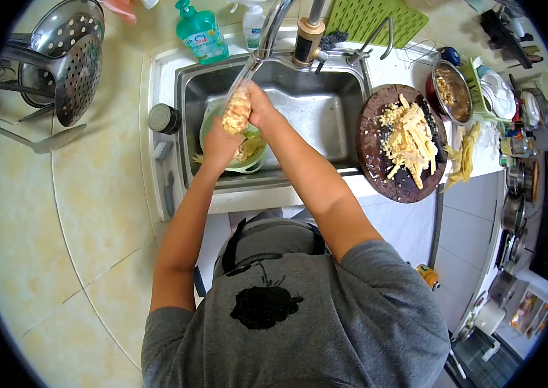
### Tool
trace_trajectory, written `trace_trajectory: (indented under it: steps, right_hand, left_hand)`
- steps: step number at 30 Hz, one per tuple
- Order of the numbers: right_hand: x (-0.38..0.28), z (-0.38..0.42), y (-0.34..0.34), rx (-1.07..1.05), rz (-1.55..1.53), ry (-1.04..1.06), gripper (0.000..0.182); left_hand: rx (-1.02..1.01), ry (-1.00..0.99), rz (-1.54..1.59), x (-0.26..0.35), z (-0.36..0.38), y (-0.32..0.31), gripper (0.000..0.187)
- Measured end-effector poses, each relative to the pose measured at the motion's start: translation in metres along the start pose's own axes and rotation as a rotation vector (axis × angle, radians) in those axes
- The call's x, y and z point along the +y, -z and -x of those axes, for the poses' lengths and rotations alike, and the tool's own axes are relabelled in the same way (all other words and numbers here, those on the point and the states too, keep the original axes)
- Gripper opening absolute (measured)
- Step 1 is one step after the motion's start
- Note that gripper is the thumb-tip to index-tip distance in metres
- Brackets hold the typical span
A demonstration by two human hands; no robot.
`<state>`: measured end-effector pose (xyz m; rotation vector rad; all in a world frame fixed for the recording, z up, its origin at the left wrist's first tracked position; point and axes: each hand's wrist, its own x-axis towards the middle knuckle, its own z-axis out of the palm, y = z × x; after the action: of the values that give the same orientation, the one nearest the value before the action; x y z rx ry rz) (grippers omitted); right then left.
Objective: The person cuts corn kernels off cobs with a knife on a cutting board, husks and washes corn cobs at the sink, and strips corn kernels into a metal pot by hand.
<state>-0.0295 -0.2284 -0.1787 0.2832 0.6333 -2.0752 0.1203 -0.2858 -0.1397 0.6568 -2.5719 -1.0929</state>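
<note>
A long, pale yellow-brown piece of food with ringed, bumpy bands is held under the faucet; its exact kind I cannot make out. My left hand is closed around its lower end. At its upper right side, my right hand is closed on it too, the fingers partly hidden. A clear streak like running water reaches down to it from the spout. Below sits a light green basin in the steel sink, holding pale yellow bits and leafy scraps.
Right of the sink, a round dark chopping board carries pale yellow sticks and crumbs. Behind it stands a metal bowl. A green soap bottle and a lidded jar border the sink. Perforated ladles hang at left.
</note>
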Motion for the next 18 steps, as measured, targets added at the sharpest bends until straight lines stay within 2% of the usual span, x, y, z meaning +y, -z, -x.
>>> trace_trajectory:
  steps: [3, 4, 6, 7, 8, 10, 11, 12, 14, 16, 18]
  right_hand:
    - [-0.007, 0.013, -0.012, -0.138, -0.212, -0.026, 0.023]
    - [-0.007, 0.023, -0.022, -0.076, -0.196, 0.031, 0.022]
    - [0.002, 0.019, -0.028, -0.098, -0.187, 0.061, 0.028]
    - [0.008, 0.016, -0.029, -0.107, -0.183, 0.075, 0.031]
    - [0.011, 0.015, -0.029, -0.093, 0.115, 0.148, 0.052]
    - [0.024, 0.037, -0.039, 0.024, 0.392, 0.258, 0.075]
    - [0.029, 0.045, -0.046, 0.084, 0.531, 0.312, 0.088]
    - [0.036, 0.031, -0.033, 0.058, 0.559, 0.337, 0.111]
    - [0.038, 0.000, -0.008, 0.161, 0.725, 0.468, 0.107]
    - [0.034, -0.001, -0.012, 0.306, 0.745, 0.592, 0.088]
    - [0.009, 0.005, -0.019, 0.259, 0.480, 0.369, 0.072]
  left_hand:
    - [-0.454, 0.560, 0.798, 0.031, -0.008, 0.034, 0.021]
    - [-0.485, 0.633, 0.901, 0.030, -0.010, 0.036, 0.018]
    - [-0.549, 0.775, 1.110, 0.025, -0.019, 0.037, 0.012]
    - [-0.545, 0.764, 1.126, 0.022, -0.022, 0.035, 0.011]
    - [-0.539, 0.752, 1.143, 0.019, -0.026, 0.033, 0.009]
    - [-0.450, 0.760, 1.149, 0.008, -0.034, 0.024, 0.006]
    - [-0.422, 0.723, 1.042, 0.001, -0.036, 0.018, 0.007]
    - [-0.392, 0.685, 0.935, -0.001, -0.038, 0.015, 0.007]
    - [-0.355, 0.579, 0.783, 0.008, -0.036, 0.016, 0.009]
    - [-0.354, 0.492, 0.703, 0.031, -0.025, 0.022, 0.012]
    - [-0.374, 0.481, 0.653, 0.034, -0.022, 0.026, 0.015]
